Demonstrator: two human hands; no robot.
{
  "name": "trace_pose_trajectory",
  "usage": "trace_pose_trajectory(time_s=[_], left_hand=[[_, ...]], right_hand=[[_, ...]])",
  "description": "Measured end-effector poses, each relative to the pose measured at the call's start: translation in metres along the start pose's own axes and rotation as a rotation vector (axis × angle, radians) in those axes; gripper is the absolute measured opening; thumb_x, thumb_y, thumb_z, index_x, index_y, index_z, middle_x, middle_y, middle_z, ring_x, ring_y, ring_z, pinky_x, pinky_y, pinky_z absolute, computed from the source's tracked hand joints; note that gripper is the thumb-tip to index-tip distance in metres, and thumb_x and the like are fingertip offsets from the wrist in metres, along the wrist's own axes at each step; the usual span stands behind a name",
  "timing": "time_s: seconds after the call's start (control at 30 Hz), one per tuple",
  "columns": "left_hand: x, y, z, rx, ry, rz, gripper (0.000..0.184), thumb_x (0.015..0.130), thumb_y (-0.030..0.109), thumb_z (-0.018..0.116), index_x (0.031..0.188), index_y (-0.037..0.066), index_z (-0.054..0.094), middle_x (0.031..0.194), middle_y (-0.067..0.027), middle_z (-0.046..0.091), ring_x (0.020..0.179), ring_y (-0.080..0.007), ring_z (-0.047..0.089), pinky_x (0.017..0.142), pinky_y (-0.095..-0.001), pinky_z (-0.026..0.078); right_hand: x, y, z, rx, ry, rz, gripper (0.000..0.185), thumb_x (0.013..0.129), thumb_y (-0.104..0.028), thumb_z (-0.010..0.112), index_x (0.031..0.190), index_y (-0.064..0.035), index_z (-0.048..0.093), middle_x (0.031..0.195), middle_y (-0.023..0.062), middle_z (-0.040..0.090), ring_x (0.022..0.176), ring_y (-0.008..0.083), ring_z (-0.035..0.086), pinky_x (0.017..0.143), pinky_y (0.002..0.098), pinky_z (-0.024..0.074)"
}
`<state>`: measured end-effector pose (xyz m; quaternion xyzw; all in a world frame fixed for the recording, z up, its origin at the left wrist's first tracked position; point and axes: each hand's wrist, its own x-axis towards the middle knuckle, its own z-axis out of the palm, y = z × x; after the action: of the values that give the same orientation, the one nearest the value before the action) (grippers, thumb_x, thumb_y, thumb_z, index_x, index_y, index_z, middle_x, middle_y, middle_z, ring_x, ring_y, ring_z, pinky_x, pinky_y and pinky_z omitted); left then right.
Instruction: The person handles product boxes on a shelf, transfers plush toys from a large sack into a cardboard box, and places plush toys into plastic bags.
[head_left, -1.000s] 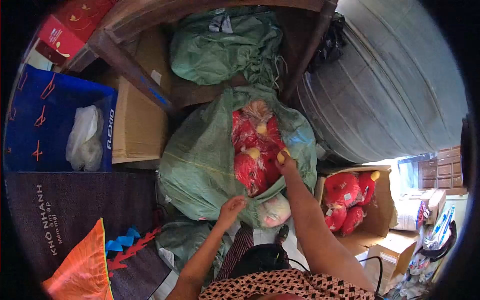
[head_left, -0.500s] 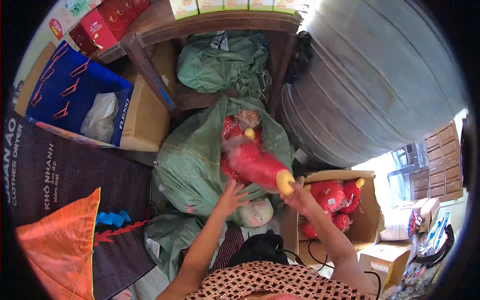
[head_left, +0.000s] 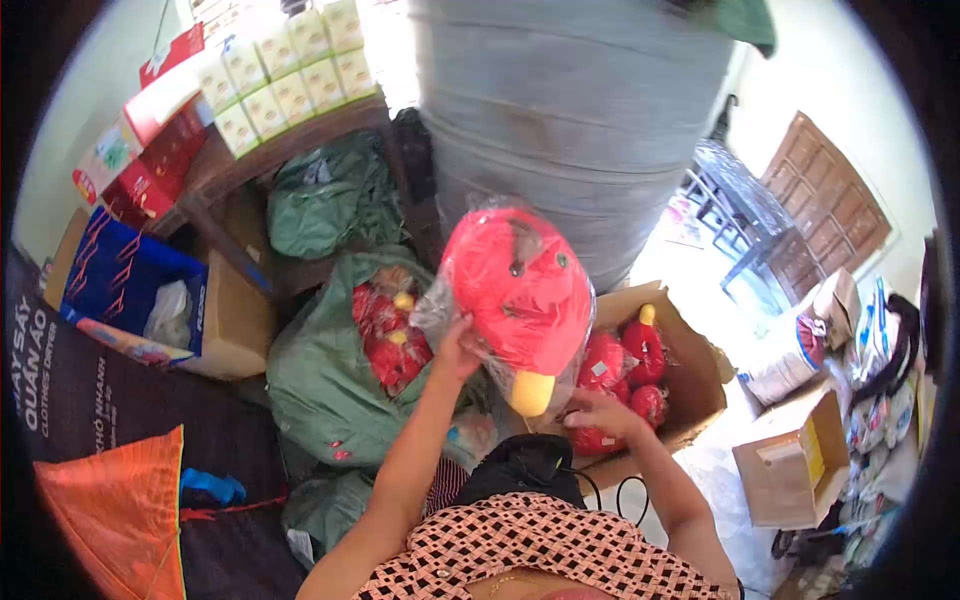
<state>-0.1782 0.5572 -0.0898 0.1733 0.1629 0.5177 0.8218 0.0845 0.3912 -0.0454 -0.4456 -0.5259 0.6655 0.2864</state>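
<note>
A red stuffed toy (head_left: 525, 290) with a yellow end and dark eye-like spots, wrapped in clear plastic, is held up in front of me. My left hand (head_left: 460, 348) grips its left side through the wrapping. My right hand (head_left: 600, 412) pinches the plastic at the lower right, beside the yellow end. Left of the toy, a green woven sack (head_left: 320, 365) gapes open, with more red wrapped toys (head_left: 395, 355) inside. To the right stands an open cardboard box (head_left: 695, 385) holding several similar red toys (head_left: 610, 365), partly hidden behind my right hand.
A large grey ribbed tank (head_left: 560, 110) rises behind the toy. On the left are a wooden table (head_left: 290, 135) stacked with small boxes, a blue-lined carton (head_left: 235, 310) and an orange kite (head_left: 115, 510). Another open carton (head_left: 780, 480) sits on the floor at right.
The red toy has come up out of the sack and turned, its round end now upward. My left hand has closed on its side; my right hand has shifted off the yellow tip. The view has swung right.
</note>
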Motion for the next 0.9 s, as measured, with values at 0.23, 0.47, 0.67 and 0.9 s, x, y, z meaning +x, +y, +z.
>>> trace_pose_trajectory(time_s=[0.23,0.47,0.67,0.9], left_hand=[[0.010,0.000,0.076,0.025,-0.197,-0.232,0.031,0.087,0.017,0.053,0.115,0.005,0.056,0.108,-0.0113,0.064,0.096,-0.0237,0.063,0.086,-0.0376,0.051],[0.017,-0.018,0.109,0.193,-0.259,-0.319,0.044,0.086,0.030,0.058,0.124,0.008,0.051,0.120,-0.0082,0.059,0.112,-0.0256,0.055,0.098,-0.0424,0.041],[0.000,-0.029,0.130,0.230,-0.348,-0.293,0.071,0.087,0.061,0.044,0.135,0.009,0.039,0.135,-0.0110,0.045,0.122,-0.0297,0.045,0.104,-0.0468,0.033],[0.014,-0.049,0.134,0.214,-0.255,-0.221,0.073,0.087,0.065,0.041,0.139,0.015,0.033,0.137,-0.0081,0.042,0.126,-0.0279,0.040,0.105,-0.0482,0.029]], right_hand=[[-0.046,-0.024,-0.087,0.819,0.244,-0.303,0.073,0.083,-0.037,0.064,0.141,-0.0102,0.029,0.133,0.0097,0.046,0.120,0.0258,0.047,0.099,0.0404,0.0395],[-0.054,-0.073,-0.085,0.527,0.532,-0.556,0.069,0.081,-0.023,0.068,0.137,-0.0062,0.033,0.128,0.0081,0.050,0.116,0.0216,0.050,0.100,0.0385,0.0391],[-0.052,-0.075,-0.089,0.436,0.777,-0.673,0.073,0.078,-0.017,0.071,0.138,-0.0033,0.032,0.123,0.0130,0.052,0.111,0.0219,0.052,0.097,0.0362,0.0413],[-0.073,-0.108,-0.097,0.206,0.716,-0.731,0.096,0.075,-0.020,0.074,0.146,-0.0082,0.010,0.128,0.0191,0.046,0.108,0.0243,0.053,0.091,0.0367,0.0459]])
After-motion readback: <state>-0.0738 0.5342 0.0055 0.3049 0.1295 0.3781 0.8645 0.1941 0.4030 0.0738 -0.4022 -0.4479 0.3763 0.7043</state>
